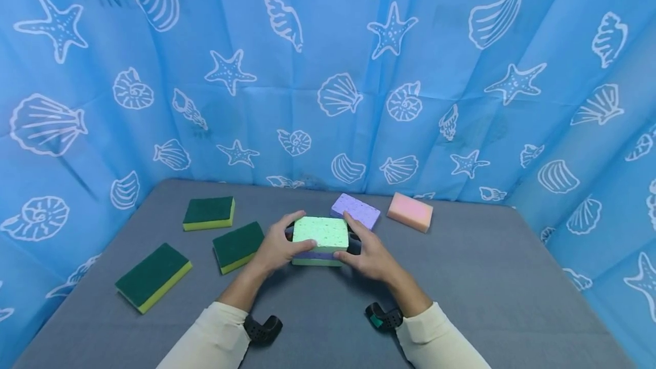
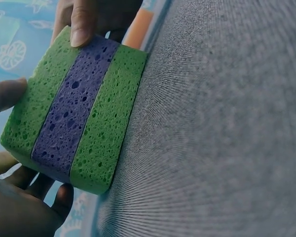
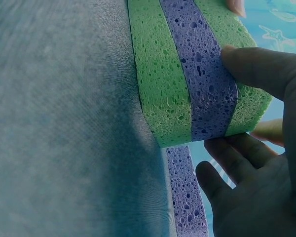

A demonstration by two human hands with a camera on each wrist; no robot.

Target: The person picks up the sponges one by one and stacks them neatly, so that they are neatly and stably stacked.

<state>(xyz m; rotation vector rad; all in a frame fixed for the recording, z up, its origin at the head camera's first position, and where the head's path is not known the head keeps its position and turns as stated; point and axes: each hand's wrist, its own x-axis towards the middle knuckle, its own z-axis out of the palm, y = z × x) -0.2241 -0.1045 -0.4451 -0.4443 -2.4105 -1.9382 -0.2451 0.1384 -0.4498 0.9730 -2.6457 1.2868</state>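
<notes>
Three sponges stand stacked on the grey tabletop: a light green sponge (image 1: 323,231) on top, a purple sponge (image 2: 74,106) in the middle and another green sponge (image 2: 111,118) at the bottom. From the left side my left hand (image 1: 277,248) grips the stack, its thumb on the front of the top sponge. Opposite it, my right hand (image 1: 375,254) holds the right end, its thumb (image 3: 254,66) against the purple layer at the front. Fingers of both hands reach round the ends. The layers' front edges line up closely in the left wrist view.
Behind the stack lie a second purple sponge (image 1: 359,209) and a pink-orange sponge (image 1: 410,211). On the left are three yellow scouring sponges with dark green tops: one at the back (image 1: 209,210), one beside my left hand (image 1: 238,245), one nearer (image 1: 154,277). A blue shell-print curtain (image 1: 318,147) hangs behind.
</notes>
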